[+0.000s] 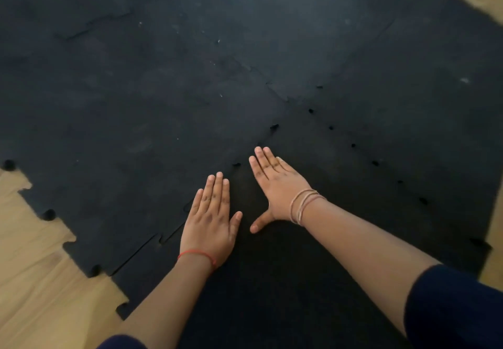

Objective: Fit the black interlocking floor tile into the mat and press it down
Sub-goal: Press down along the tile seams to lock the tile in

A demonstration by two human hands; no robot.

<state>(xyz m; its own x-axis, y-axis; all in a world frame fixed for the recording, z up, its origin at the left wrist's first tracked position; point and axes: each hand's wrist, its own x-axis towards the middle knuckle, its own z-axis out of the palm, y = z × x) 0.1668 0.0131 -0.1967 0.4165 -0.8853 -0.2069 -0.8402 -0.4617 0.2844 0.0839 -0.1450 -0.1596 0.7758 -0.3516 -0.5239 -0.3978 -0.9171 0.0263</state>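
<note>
The black interlocking floor tile (340, 212) lies flat at the near corner of the black mat (163, 90), its toothed edges meeting the neighbouring tiles. Small dark gaps show along its left and right seams. My left hand (211, 220) rests palm down, fingers together, on the tile's left seam. Palm down too, my right hand (275, 185) lies on the tile near its far corner with the thumb spread out. Neither hand holds anything.
Light wooden floor (35, 280) shows at the lower left, past the mat's toothed edge, and again along the right side (494, 240) and the top right corner. A raised seam (89, 26) runs across the mat at the far left.
</note>
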